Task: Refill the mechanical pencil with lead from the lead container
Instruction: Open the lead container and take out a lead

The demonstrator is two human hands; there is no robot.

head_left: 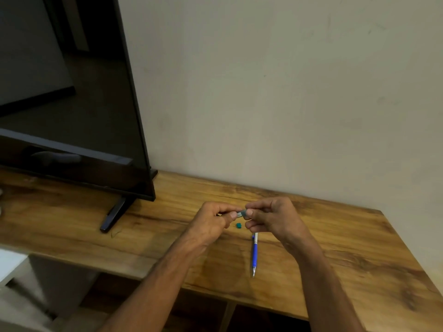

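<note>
Both hands are raised a little above the wooden table (pixel 335 255) and meet over its middle. My left hand (pixel 213 221) and my right hand (pixel 271 218) each pinch one end of a small clear lead container (pixel 241 213) held level between them. Beneath the container a small green cap (pixel 238 225) lies on the wood. The mechanical pencil (pixel 254 254), blue with a white upper part, lies on the table just below my right hand, its metal tip pointing toward me. Whether any lead is out of the container cannot be made out.
A large dark TV screen (pixel 72 104) stands on the left part of the table, its black foot (pixel 115 215) angled out toward the front. A plain wall runs behind the table. The table's front edge runs diagonally below my forearms.
</note>
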